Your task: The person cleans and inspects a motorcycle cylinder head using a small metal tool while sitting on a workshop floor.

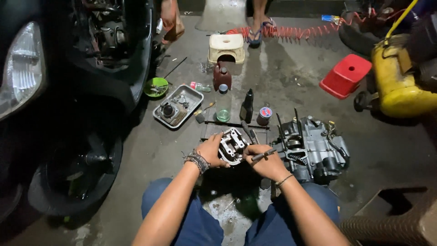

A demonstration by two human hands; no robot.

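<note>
The person is sitting low over a concrete floor point(136, 150), working on a metal cylinder head point(233, 145) held up between the knees. The left hand point(210, 150) is gripping the head from its left side, fingers wrapped round the casting and steadying it. The right hand point(268, 163) is closed around a thin metal tool point(264, 155), pinching it so the shaft is pointing right, away from the head; the hand itself is touching the head's right edge. Judging by this, the step in hand is fine work on the head's valve side, and the next move is calling for the left hand to be keeping the casting from turning while the tool tip is being guided into a small recess. The head is lying directly between the 2 hands, just in front of a dark frame point(236, 127). Just beside the right hand an engine block point(314, 148) is standing on the floor. Further off are lying a tray point(193, 98) of parts, a clear bottle point(223, 107), a black bottle point(247, 105) and a red jug point(222, 76).
</note>
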